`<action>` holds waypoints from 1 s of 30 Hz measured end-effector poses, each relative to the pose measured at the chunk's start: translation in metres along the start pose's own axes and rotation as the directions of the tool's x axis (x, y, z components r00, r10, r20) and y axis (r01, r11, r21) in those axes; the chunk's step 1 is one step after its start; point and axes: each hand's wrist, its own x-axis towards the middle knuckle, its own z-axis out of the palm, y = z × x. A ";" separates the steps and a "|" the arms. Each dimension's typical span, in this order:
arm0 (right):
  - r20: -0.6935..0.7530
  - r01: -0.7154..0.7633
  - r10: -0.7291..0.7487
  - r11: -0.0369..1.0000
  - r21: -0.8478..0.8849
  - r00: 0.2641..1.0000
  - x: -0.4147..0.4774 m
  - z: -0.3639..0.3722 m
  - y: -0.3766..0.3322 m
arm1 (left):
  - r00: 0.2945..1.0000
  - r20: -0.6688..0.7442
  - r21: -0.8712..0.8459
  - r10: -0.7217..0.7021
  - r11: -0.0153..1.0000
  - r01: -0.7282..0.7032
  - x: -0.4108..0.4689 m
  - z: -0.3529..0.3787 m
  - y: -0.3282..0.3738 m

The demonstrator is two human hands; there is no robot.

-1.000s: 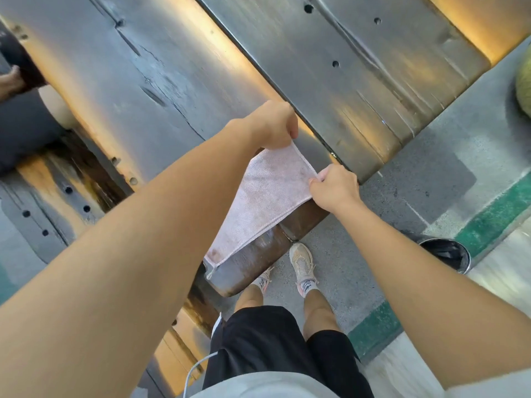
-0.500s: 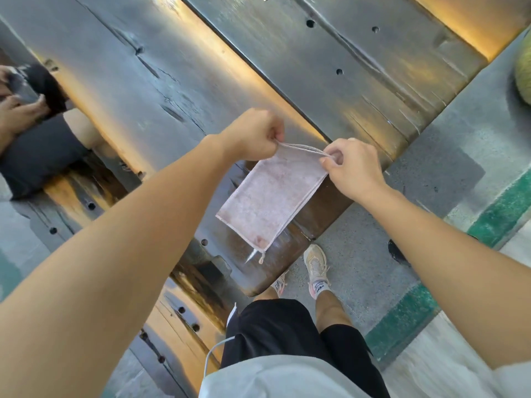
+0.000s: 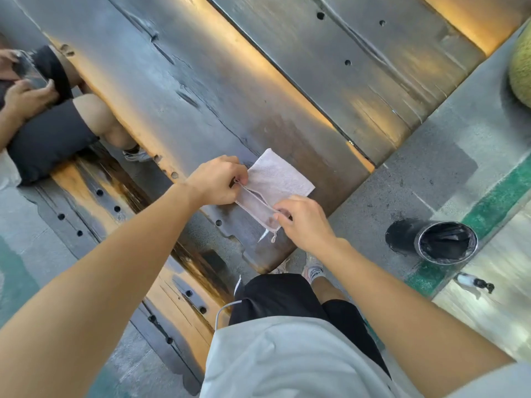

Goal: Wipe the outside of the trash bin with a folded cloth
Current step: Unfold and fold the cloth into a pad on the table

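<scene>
A pale pink cloth (image 3: 277, 182), folded into a small rectangle, lies on the dark wooden bench (image 3: 201, 90). My left hand (image 3: 218, 180) pinches its near left corner. My right hand (image 3: 304, 222) pinches the near right corner, so the open edges of the fold run between my two hands. The black trash bin (image 3: 431, 239), lined with a black bag, stands on the pavement to the right, about an arm's length from the cloth and apart from both hands.
A seated person (image 3: 43, 116) holding a phone is on the bench at the left. A small spray bottle (image 3: 474, 281) lies on the ground near the bin. A green painted stripe (image 3: 497, 196) crosses the pavement. A round yellowish object (image 3: 521, 70) sits at the far right.
The cloth hung unfolded over the bench edge, was lifted and doubled in the air, and now lies folded smaller on the bench. Both hands came lower. The view shifted, bringing the bin into sight.
</scene>
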 end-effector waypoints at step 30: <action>-0.020 -0.361 0.360 0.931 -0.047 0.933 0.052 -0.010 0.048 | 0.961 0.258 0.293 0.097 0.940 -0.173 0.105 -0.019 0.017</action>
